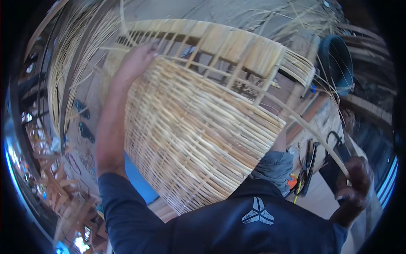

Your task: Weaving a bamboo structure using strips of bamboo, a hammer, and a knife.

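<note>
- Right hand (pixel 354 180) curled around a long, thin, pale cane strand (pixel 313 132)
- Left hand (pixel 137 61) at the far edge of the tan woven cane panel (pixel 190 122); blurred, cannot tell whether it pinches anything
- Panel before the dark-shirted torso (pixel 220 224), strand crossing its bare slats (pixel 193 55)

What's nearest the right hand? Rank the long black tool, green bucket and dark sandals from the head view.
From the right hand:
1. Long black tool, just left of it.
2. Green bucket, beyond, upper right.
3. Dark sandals, far left.
</note>
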`<state>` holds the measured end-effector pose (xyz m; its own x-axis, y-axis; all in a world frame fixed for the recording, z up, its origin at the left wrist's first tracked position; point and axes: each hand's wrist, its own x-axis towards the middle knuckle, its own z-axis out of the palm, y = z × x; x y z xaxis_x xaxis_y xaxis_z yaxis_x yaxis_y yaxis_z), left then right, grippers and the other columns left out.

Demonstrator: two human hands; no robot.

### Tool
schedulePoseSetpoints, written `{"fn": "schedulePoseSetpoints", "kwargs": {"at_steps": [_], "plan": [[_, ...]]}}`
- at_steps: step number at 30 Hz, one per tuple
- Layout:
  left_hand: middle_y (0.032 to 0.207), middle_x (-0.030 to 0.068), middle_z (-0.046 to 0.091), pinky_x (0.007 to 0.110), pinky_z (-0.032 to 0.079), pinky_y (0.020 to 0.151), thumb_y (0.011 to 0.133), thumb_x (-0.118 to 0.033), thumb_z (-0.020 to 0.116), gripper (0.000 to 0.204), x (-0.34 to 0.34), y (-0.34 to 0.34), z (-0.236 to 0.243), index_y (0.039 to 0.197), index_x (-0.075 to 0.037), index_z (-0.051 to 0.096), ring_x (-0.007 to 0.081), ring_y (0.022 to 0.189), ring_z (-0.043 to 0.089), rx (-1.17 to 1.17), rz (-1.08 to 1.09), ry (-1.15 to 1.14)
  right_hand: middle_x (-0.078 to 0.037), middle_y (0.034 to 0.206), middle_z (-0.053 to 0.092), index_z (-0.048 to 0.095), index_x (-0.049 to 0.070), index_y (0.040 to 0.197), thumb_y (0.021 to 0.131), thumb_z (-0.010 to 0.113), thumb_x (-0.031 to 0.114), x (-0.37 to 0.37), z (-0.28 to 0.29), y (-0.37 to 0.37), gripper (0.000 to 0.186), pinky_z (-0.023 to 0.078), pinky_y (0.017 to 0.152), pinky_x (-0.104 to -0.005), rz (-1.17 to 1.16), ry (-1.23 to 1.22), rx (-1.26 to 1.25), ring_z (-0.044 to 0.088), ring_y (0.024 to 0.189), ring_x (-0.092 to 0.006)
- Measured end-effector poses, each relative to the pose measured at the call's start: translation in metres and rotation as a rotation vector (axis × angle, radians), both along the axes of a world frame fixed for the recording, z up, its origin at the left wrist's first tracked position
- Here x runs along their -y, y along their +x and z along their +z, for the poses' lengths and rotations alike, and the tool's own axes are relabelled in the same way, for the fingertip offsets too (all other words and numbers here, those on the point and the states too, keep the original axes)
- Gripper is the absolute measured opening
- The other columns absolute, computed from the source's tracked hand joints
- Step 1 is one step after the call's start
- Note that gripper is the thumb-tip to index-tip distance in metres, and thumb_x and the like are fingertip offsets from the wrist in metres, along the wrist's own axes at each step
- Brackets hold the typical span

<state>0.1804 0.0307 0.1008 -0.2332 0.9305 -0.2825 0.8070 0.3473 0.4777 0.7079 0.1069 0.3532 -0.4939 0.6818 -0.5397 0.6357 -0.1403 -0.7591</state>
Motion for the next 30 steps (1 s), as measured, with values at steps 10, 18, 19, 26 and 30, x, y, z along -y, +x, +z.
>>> {"fn": "schedulePoseSetpoints", "kwargs": {"at_steps": [10,18,19,26,30], "plan": [[0.086,0.0208,0.059,0.044,0.044,0.078,0.087,-0.017,0.050,0.019,-0.012,0.018,0.010,0.092,0.001,0.056,0.0372,0.087,0.057,-0.290,-0.060,-0.038,-0.005,0.067,0.053,0.059,0.000,0.078,0.066,0.069,0.033,-0.034,-0.027,0.009,0.037,0.037,0.053,-0.0319,0.307,0.179,0.254,0.052,0.058,-0.0179],[0.087,0.0216,0.066,0.046,0.051,0.069,0.085,-0.024,0.048,0.029,0.118,-0.213,0.030,0.088,-0.002,0.067,0.0356,0.082,0.065,-0.973,0.467,-0.257,-0.008,0.069,0.056,0.060,-0.001,0.084,0.059,0.068,0.019,-0.018,-0.060,0.020,0.032,0.041,0.060,-0.0317,0.260,0.327,0.489,0.054,0.062,-0.0197],[0.085,0.0218,0.066,0.046,0.051,0.069,0.084,-0.023,0.049,0.028,0.103,-0.186,0.040,0.087,-0.002,0.067,0.0353,0.080,0.065,-1.005,0.466,-0.233,-0.008,0.070,0.058,0.060,-0.002,0.080,0.059,0.067,0.019,-0.013,-0.062,0.029,0.031,0.041,0.061,-0.0327,0.197,0.455,0.390,0.054,0.062,-0.0212],[0.119,0.0163,0.056,0.036,0.043,0.091,0.089,-0.017,0.050,0.031,0.006,0.007,0.008,0.114,-0.001,0.058,0.0315,0.106,0.056,-0.029,0.001,0.061,-0.004,0.060,0.052,0.059,0.003,0.066,0.063,0.078,0.037,-0.012,-0.047,0.047,0.040,0.035,0.067,-0.0329,-0.049,0.127,-0.223,0.048,0.060,-0.0162],[0.114,0.0150,0.057,0.033,0.043,0.091,0.088,-0.019,0.054,0.028,0.011,0.005,0.006,0.108,0.000,0.060,0.0266,0.109,0.055,0.088,0.065,0.024,-0.003,0.058,0.051,0.059,0.004,0.064,0.063,0.079,0.041,-0.019,-0.065,0.047,0.042,0.034,0.071,-0.0331,-0.055,0.079,-0.232,0.049,0.058,-0.0168]]}}
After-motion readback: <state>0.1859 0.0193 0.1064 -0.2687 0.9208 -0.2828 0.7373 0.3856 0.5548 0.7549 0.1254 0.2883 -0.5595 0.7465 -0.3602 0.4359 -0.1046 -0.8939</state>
